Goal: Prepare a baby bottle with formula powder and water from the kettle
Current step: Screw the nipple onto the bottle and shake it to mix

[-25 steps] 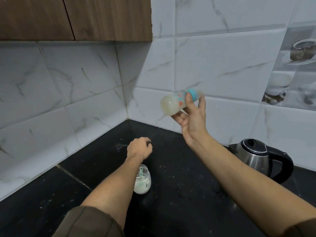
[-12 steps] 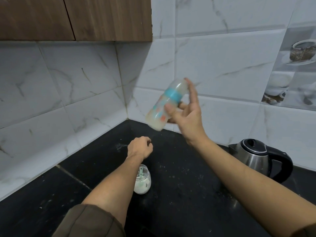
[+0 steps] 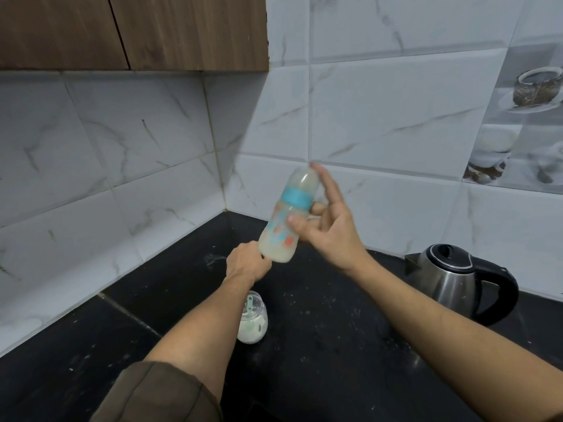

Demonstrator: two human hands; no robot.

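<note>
My right hand [image 3: 327, 228] holds the baby bottle [image 3: 288, 219] in the air above the counter, thumb on its body and forefinger over the cap. The bottle has a blue ring, coloured prints and milky liquid inside; it is blurred and tilts with its base down-left. My left hand [image 3: 247, 263] hovers below it with fingers curled, holding nothing I can see. The glass formula jar [image 3: 253, 321] with white powder and a pale green scoop stands on the black counter [image 3: 320, 345] under my left forearm. The steel kettle [image 3: 447, 277] with a black handle stands at the right.
White marble tiles form the corner behind the counter. A brown wooden cabinet [image 3: 137, 32] hangs at the upper left. White powder specks lie scattered on the counter.
The bottle has swung from nearly horizontal to steeply tilted with its base down, and has dropped toward my left hand. My left hand has stayed in place.
</note>
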